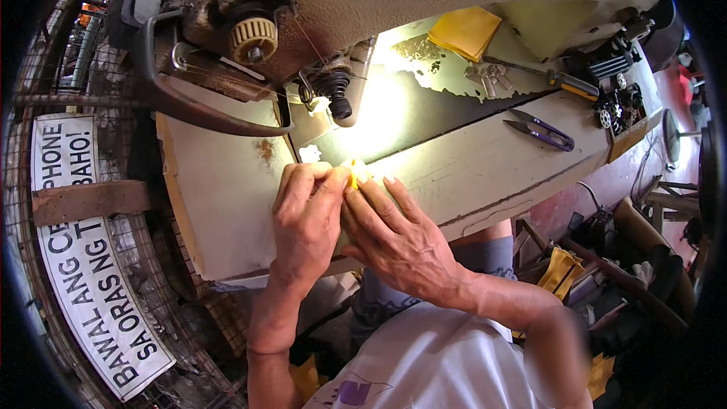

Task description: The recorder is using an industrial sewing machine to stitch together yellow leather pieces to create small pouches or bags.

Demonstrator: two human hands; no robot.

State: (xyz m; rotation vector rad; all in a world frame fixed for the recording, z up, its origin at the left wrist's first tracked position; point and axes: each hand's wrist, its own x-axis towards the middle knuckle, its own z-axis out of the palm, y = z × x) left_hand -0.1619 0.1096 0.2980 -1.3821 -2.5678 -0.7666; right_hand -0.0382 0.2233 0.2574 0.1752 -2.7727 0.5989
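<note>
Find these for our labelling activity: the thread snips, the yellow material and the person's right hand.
Thread snips (542, 138): head view, on one purple arm.
Yellow material (464, 32): head view, middle of its upper face.
Right hand (401, 248): head view, back of the hand.

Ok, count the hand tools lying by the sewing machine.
2: the purple snips, right of the right hand, and the screwdriver, just beyond them. More may be hidden in the clutter at the table's right end.

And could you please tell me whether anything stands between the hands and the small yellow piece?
Nothing visible does: the left hand and the right hand come together right at the small yellow piece. The purple snips lie off to the right, clear of both hands.
</note>
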